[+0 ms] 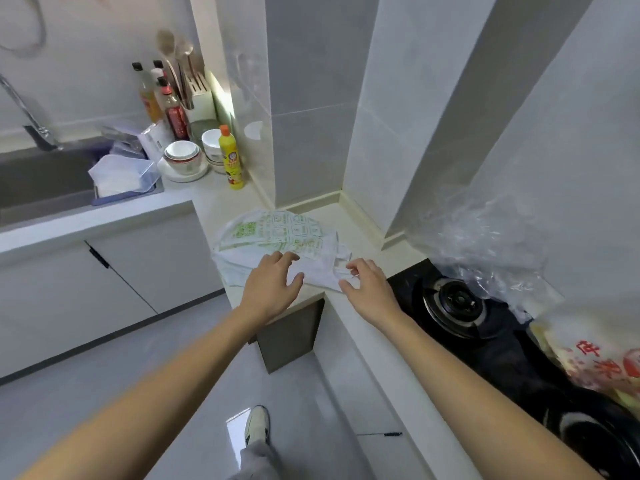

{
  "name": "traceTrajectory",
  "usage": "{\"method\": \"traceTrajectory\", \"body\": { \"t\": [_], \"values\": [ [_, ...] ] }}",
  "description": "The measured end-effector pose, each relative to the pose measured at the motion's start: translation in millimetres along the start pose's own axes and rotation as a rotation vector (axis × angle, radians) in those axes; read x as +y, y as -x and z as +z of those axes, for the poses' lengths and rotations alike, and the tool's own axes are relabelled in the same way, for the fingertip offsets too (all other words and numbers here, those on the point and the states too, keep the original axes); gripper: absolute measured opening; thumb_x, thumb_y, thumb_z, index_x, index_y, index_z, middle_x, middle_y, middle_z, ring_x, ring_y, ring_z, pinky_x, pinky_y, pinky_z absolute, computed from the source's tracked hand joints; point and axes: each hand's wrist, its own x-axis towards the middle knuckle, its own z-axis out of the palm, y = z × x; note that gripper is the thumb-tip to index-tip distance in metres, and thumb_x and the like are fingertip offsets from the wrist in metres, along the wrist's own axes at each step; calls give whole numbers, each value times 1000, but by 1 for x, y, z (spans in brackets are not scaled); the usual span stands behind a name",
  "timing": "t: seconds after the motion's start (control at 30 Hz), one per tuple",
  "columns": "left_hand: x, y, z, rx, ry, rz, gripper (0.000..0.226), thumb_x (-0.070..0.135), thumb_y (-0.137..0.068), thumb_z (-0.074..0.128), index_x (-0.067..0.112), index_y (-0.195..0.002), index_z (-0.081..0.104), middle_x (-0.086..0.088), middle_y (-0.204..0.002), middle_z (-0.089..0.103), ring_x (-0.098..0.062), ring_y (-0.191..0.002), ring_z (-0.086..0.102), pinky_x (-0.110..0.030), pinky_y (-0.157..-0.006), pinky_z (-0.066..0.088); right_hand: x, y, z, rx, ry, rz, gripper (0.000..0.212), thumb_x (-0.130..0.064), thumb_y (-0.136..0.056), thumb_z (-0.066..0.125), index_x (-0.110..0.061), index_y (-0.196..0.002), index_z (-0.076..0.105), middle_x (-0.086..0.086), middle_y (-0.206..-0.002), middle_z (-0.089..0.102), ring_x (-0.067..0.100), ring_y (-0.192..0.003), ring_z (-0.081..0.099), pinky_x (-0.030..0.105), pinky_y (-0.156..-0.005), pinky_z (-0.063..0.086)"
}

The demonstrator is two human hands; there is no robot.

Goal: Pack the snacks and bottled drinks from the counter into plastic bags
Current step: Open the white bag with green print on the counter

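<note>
Plastic bag (277, 244), white with green print, lies flat on the corner of the tabletop (207, 195), just left of the black gas stove (460, 303); it looks empty and its mouth seems not yet opened. To do this step well, I would judge that one hand should pin the film down while the other finds the handle loops near the stove side and peels the two layers apart, since thin film clings to itself and slides on a smooth surface. On the stove's far side a clear plastic bag (485, 244) stands crumpled against the wall, its contents too hazy to tell. At the right edge a yellowish bag with red print (595, 358) sits on the stove, looking full, though what fills it cannot be made out. A clear plastic box (124, 178) rests at the sink's edge, holding something white.

Left hand (273, 289) rests on the bag with fingers spread and relaxed. Right hand (367, 289) has fingertips curled, apparently pinching the bag's edge.
</note>
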Motion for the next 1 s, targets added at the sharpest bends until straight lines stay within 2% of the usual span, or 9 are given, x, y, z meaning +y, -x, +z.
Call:
{"method": "traceTrajectory", "body": {
  "t": [0.17, 0.27, 0.37, 0.47, 0.6, 0.7, 0.8, 0.9, 1.0],
  "values": [
    [-53, -52, 26, -137, -1, -14, 43, 42, -99, 54, 23, -138, 54, 0, -127, 60, -23, -121, 51, -42, -89, 52, 27, -73, 43, -68, 34, 181, 40, -30, -98, 62, -17, -135, 54, 4, -133, 53, 24, -125, 48, 37, -100, 45],
    [-59, -72, 48, -238, 19, 59, 43, 37, -99, 54, 23, -139, 53, 2, -132, 57, -21, -120, 50, -42, -87, 52, 47, -109, 57, -105, 37, 287, 45, -27, -100, 60, -15, -142, 51, 5, -142, 50, 26, -131, 46, 33, -98, 41],
    [-53, -89, 76, -341, 9, 168, 46, 34, -98, 54, 21, -142, 52, 1, -136, 53, -23, -121, 50, -43, -87, 52, 69, -144, 63, -111, 43, 354, 45, -23, -100, 58, -15, -144, 51, 8, -145, 48, 29, -131, 46, 36, -104, 42],
    [-42, -99, 110, -424, -28, 299, 50, 31, -96, 56, 21, -145, 50, 0, -145, 47, -26, -123, 49, -43, -86, 52, 91, -173, 66, -143, 47, 353, 43, -18, -99, 58, -19, -142, 54, 10, -143, 47, 30, -129, 50, 37, -107, 42],
    [-28, -113, 149, -515, -73, 347, 62, 24, -94, 59, 22, -153, 39, 1, -158, 37, -26, -126, 45, -43, -87, 51, 115, -205, 71, -231, 88, 249, 50, -13, -98, 60, -22, -147, 53, 10, -143, 42, 27, -130, 47, 30, -110, 37],
    [-23, -122, 166, -562, -174, 287, 66, 25, -93, 59, 22, -154, 34, -2, -141, 50, -28, -120, 46, -39, -83, 46, 127, -220, 79, -287, 182, 175, 48, -17, -97, 64, -23, -144, 56, 9, -138, 42, 26, -128, 42, 36, -110, 39],
    [-25, -120, 172, -566, -253, 220, 57, 23, -93, 58, 21, -148, 40, -4, -129, 55, -29, -119, 46, -37, -81, 40, 137, -224, 83, -264, 301, 106, 26, -24, -93, 72, -20, -118, 66, 8, -122, 48, 28, -118, 46, 41, -94, 48],
    [-30, -109, 170, -493, -275, 222, 36, 20, -88, 60, 18, -124, 58, -6, -116, 56, -30, -112, 49, -34, -72, 35, 141, -215, 81, -256, 355, 66, 11, -24, -98, 66, -14, -102, 65, 10, -112, 52, 30, -109, 49, 40, -82, 48],
    [-36, -94, 162, -356, -242, 225, 23, 23, -72, 73, 16, -92, 66, -5, -89, 56, -32, -89, 55, -33, -61, 32, 140, -204, 71, -168, 172, 123, 6, -18, -101, 57, -11, -100, 59, 10, -106, 51, 28, -90, 54, 39, -75, 48]
  ]
}}
